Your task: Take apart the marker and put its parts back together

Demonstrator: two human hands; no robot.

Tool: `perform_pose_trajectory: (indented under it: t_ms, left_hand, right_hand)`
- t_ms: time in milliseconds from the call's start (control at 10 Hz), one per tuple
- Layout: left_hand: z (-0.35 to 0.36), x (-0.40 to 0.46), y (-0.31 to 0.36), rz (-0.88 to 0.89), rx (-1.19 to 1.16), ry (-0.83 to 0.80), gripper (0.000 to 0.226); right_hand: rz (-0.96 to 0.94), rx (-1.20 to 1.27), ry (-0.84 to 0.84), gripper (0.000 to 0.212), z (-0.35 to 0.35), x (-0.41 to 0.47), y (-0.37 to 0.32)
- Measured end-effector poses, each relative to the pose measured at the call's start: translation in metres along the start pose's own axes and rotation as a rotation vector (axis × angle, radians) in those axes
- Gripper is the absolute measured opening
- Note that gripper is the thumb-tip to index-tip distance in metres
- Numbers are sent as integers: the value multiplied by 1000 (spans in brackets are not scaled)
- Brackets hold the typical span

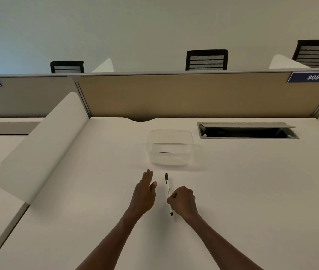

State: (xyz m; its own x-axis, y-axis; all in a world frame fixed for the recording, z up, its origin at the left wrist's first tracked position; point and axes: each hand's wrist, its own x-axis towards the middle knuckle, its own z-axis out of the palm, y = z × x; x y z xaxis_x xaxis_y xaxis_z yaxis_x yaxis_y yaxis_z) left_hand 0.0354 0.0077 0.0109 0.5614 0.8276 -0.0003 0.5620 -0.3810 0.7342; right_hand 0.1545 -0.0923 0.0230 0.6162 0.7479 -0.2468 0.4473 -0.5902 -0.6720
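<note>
Two bare hands work over a pale desk (242,191), and the marker (168,193) serves as the landmark for everything else; it is a slim white barrel with a black cap at its far end and a small black plug at its near end, lying roughly lengthwise away from the person; the right hand (183,200) is curled into a loose fist on the marker's right side, fingers closed about the lower half of the barrel, though whether the pen is lifted or resting on the desk cannot be told; the left hand (145,192) sits just left of the marker, apart from it, palm turned inward with fingers straight and spread open, holding nothing; beyond the marker's capped end stands a clear plastic container (171,147), near but not touching, with a thin dark line visible low inside it that is too faint to identify; farther off to the right of the marker, a cable hatch (248,131) is set into the desk before a tan partition (193,94); as for progress, the cap appears seated and the marker whole, so no disassembly shows; judged from this, the task seems either at its very start or fully finished, most likely the start.
</note>
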Motion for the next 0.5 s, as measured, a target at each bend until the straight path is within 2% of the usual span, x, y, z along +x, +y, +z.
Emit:
perform_pose_trajectory:
  t_ms: [100, 300, 400, 500]
  left_hand:
    - [5, -6, -14, 38, 111, -60, 54]
    - [8, -10, -27, 37, 174, -78, 57]
    - [9, -9, -31, 34, 152, -54, 57]
    - [8, -8, -32, 37, 140, -48, 55]
  right_hand:
    - [12, -9, -3, 16, 7, 7, 0]
    - [9, -15, -6, 18, 18, 17, 4]
    - [9, -22, 3, 28, 19, 18, 4]
    - [-16, -50, 98, 40, 12, 17, 7]
